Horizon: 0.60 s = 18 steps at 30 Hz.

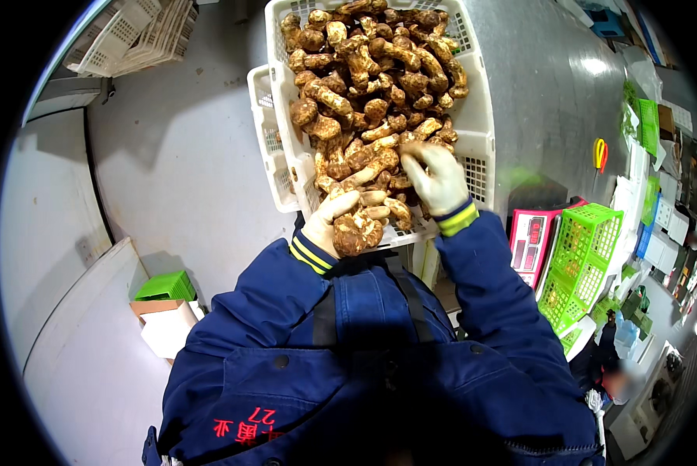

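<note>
A white plastic crate [484, 93] in front of me is heaped with brown and cream mushrooms [360, 66]. Both my hands wear pale gloves with yellow-striped dark cuffs. At the crate's near edge, my left hand [327, 220] is closed around a thick mushroom [356, 234], its broad brown cap facing me. My right hand [437, 179] hovers over the near right part of the pile with fingers bent inward. Motion blurs its fingertips, so whether they grip a mushroom is unclear.
Another white crate [261, 105] sits beneath, jutting out left. On the right are a steel tabletop [554, 93], yellow-and-red scissors [600, 154], a red-and-white scale [527, 242] and green baskets [580, 260]. A green crate [166, 286] is at left; a person [616, 342] is far right.
</note>
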Available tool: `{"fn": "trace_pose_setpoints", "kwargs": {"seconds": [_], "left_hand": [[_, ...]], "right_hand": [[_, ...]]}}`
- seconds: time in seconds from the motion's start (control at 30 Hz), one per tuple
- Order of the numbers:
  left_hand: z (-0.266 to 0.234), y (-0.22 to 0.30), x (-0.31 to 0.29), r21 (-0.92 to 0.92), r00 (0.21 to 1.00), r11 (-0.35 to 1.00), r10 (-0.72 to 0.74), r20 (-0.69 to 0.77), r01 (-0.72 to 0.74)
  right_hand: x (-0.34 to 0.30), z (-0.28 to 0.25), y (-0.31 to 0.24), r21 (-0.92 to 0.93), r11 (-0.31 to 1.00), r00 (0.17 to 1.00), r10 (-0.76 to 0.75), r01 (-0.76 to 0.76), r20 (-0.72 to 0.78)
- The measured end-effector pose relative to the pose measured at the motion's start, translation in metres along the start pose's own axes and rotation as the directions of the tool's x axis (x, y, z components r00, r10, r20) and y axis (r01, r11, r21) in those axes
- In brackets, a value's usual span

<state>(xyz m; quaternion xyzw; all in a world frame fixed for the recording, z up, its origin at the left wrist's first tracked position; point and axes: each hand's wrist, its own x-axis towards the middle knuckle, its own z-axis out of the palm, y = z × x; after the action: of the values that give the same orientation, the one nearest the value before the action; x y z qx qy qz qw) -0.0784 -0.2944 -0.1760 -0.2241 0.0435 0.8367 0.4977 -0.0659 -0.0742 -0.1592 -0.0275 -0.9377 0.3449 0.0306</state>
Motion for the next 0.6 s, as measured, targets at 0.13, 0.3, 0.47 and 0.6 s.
{"fn": "trace_pose_setpoints", "kwargs": {"seconds": [0.13,0.3,0.47,0.6], "left_hand": [[0.005,0.004,-0.004,0.055,0.999,0.998,-0.005,-0.052,0.008],[-0.001,0.006,-0.012,-0.019,0.999,1.000,0.007,-0.050,-0.008],[0.003,0.009,-0.018,-0.028,0.999,0.999,0.024,-0.043,-0.025],[0.012,0.010,-0.017,0.020,0.998,1.000,0.016,-0.063,-0.015]], "right_hand": [[0.058,0.043,0.038,-0.497,0.865,0.965,0.067,0.071,0.253],[0.096,0.039,0.028,-0.642,0.758,0.807,0.306,0.115,0.506],[0.103,0.016,0.006,-0.595,0.757,0.691,0.278,0.271,0.667],[0.090,0.010,0.026,-0.459,0.871,0.628,0.260,0.176,0.733]]}}
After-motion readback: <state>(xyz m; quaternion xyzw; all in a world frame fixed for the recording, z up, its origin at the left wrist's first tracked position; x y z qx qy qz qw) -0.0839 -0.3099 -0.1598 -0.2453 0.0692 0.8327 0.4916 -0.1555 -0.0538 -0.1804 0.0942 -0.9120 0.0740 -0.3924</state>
